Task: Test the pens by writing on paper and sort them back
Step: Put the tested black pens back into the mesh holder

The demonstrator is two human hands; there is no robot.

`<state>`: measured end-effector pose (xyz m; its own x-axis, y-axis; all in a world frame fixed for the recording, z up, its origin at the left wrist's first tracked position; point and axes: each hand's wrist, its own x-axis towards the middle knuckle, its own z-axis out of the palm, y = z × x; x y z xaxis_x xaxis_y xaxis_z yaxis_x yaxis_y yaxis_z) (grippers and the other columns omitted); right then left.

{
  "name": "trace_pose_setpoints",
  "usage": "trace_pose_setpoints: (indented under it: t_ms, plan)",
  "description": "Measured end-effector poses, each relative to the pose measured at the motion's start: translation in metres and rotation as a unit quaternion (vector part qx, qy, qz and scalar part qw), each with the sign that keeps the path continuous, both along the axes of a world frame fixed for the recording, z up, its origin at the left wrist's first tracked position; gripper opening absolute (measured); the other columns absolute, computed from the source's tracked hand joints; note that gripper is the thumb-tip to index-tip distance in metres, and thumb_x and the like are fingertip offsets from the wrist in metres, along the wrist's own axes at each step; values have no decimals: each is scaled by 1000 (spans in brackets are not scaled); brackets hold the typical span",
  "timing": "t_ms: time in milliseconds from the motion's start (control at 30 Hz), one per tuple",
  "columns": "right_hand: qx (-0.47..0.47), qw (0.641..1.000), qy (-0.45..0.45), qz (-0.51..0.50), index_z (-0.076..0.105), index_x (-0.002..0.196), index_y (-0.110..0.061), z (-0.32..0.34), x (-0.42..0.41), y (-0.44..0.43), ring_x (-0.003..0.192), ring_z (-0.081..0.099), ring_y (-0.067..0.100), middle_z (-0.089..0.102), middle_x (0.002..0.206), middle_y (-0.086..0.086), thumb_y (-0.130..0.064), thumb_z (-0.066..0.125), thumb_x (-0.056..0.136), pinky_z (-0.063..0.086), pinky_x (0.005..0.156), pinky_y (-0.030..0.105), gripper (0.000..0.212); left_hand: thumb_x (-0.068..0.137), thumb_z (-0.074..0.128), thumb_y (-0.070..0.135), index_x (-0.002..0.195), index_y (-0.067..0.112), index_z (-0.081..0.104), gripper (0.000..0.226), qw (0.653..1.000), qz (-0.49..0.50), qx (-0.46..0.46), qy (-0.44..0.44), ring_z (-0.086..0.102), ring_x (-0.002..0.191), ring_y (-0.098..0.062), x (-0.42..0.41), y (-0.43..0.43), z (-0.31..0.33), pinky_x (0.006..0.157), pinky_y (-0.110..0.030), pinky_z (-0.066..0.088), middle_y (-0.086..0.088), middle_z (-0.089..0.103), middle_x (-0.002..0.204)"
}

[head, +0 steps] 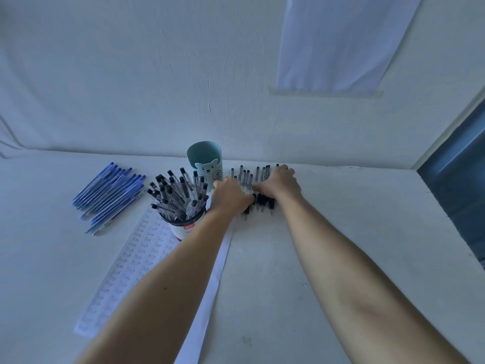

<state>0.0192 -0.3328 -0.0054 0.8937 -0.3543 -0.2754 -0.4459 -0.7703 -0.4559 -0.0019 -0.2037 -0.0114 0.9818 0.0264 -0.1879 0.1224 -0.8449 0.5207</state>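
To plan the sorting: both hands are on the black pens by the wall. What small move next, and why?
Probably squeeze the left hand and right hand together to bunch the black pens; they lie spread out, beside the teal cup.

White wall, perhaps window rightward

Blue, black and teal on white.
Far left lie blue-capped plastic pens; black-capped clear pens fill a white red-labelled round cup; a teal cup printed with a bear face; white paper sheet bears rows of dark handwriting.
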Motion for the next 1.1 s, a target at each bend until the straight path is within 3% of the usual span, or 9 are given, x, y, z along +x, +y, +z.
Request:
trace_pose_setpoints:
  t_ms: [133,233,333,467,633,767,867,1100]
  plan:
    - [-25,1000,8,10,25,143,0,-1,0,3,126,45,33,36,138,14,-34,72,83,39,84,36,84,84,69,28,111,-3,54,44,1000,-9,-7,7,49,95,-26,-5,1,4,64,-31,43,-17,55,110]
    - [-50,998,5,22,24,142,1,-5,-3,3,125,44,34,36,137,15,-26,65,86,36,81,35,74,83,69,21,95,0,54,28,1000,-18,-17,6,53,75,-21,-7,-1,5,50,-27,38,-14,56,98]
    - [-83,996,8,43,25,142,2,-7,-9,0,126,44,35,37,139,17,-26,62,90,41,87,37,69,82,68,18,73,8,45,27,1000,-27,-5,4,48,65,-16,-9,-2,8,46,-25,35,-7,51,79]
    - [-121,991,16,54,30,140,-1,-7,-20,-8,127,48,35,42,140,15,-15,54,94,43,94,38,53,81,69,15,70,10,41,31,999,-45,9,-1,40,59,-11,-12,-4,12,47,-23,37,-3,44,74]
    - [-146,986,-5,78,33,135,-2,-8,-38,-15,122,54,36,46,137,14,-8,44,96,43,86,37,41,81,64,11,75,8,44,21,997,-67,40,8,46,66,-16,-13,-8,12,55,-25,43,-6,45,84]
    - [-91,994,-15,65,40,126,-4,-2,-53,-19,119,54,36,51,132,15,-8,40,94,41,87,38,33,82,56,5,82,8,45,11,996,-74,49,8,52,77,-23,-19,-12,15,64,-30,47,-4,42,79]
    - [-49,997,-17,50,43,120,-6,2,-65,-21,114,55,36,55,126,16,-12,41,91,39,82,37,30,82,53,6,85,6,48,5,997,-68,43,15,54,79,-26,-24,-12,17,62,-29,45,-8,51,85]
    - [53,996,-71,-16,51,107,-12,-2,-85,-19,87,51,29,52,94,5,-38,55,92,39,70,31,31,95,46,24,120,-1,51,37,996,11,-78,49,59,101,-34,-37,-9,20,74,-33,43,-18,59,115]
